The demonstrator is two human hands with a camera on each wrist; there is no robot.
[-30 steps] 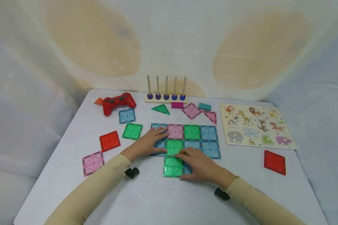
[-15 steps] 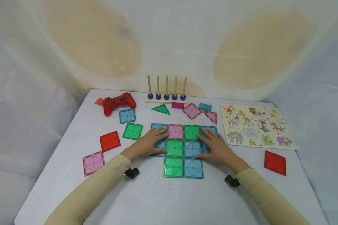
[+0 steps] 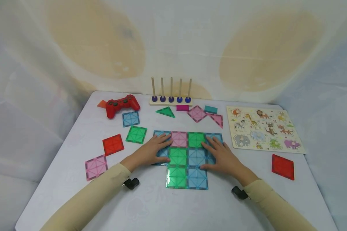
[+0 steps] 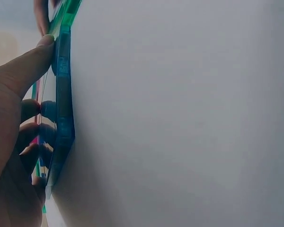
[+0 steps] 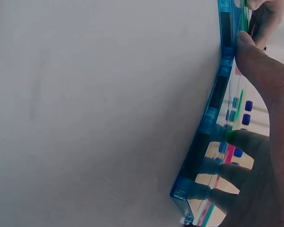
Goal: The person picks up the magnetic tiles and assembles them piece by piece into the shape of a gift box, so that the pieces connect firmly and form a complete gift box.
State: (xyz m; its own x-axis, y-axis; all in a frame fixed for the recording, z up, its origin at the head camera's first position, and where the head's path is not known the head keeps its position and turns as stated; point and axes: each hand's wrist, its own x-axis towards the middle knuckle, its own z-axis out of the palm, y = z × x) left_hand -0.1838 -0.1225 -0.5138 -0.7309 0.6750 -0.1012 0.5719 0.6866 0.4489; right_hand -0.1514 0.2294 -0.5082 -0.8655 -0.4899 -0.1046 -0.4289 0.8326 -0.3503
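Translucent magnetic tiles lie edge to edge as one flat sheet mid-table in the head view. The back row holds a pink tile [image 3: 179, 139] and a green tile [image 3: 196, 140] between blue ones. Nearest the person are a green tile [image 3: 176, 177] and a blue tile [image 3: 197, 178]. My left hand [image 3: 150, 150] rests spread on the blue tiles at the sheet's left end. On the right end, my right hand [image 3: 225, 157] lies with fingers apart on blue tiles. Both wrist views show thumb and fingers on top of the blue tile edge [image 4: 64, 90].
Loose tiles lie left, among them a red square [image 3: 113, 144] and a pink square [image 3: 96, 167]. A red game controller [image 3: 122, 106] and a peg stand with beads [image 3: 170, 102] are at the back. An animal puzzle board [image 3: 263, 130] and another red tile [image 3: 282, 167] lie right.
My right hand moved from the near blue tile to the sheet's right end. Since half a second ago, the whole tile sheet has slid slightly toward the person, with both hands on it.
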